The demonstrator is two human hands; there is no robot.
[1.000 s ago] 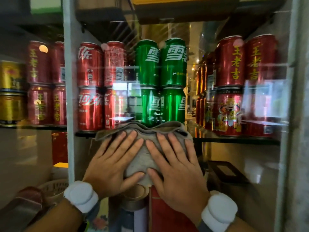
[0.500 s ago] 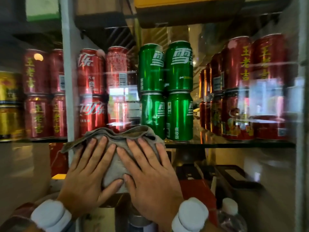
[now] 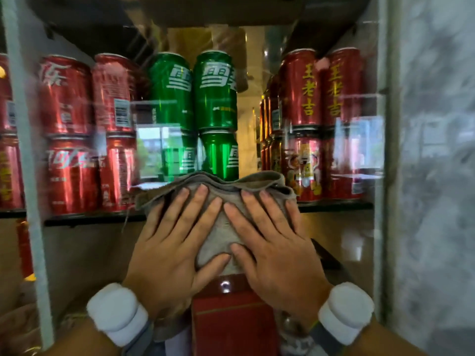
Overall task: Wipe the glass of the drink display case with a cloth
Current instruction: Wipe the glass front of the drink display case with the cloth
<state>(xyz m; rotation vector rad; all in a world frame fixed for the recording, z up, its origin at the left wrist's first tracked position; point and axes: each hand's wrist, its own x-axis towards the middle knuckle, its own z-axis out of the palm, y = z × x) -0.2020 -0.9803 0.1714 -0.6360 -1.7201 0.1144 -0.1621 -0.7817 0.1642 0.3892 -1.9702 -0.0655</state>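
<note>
A folded grey cloth [image 3: 218, 227] lies flat against the glass [image 3: 354, 235] of the display case, at shelf height below the green cans. My left hand [image 3: 169, 250] and my right hand [image 3: 272, 247] press on it side by side, palms down, fingers spread and pointing up. Both thumbs meet over the cloth's lower part. The top edge of the cloth bunches up above my fingertips. Each wrist wears a white band.
Behind the glass, stacked red cola cans [image 3: 66, 134], green cans [image 3: 216, 114] and red herbal tea cans [image 3: 303, 122] stand on a dark shelf [image 3: 334, 205]. A pale frame post [image 3: 25, 150] runs down the left, a grey wall [image 3: 437, 176] is at right. A red box [image 3: 231, 325] sits below.
Both hands slid the cloth to the right across the glass, from under the cola cans half a second ago to below the green cans now.
</note>
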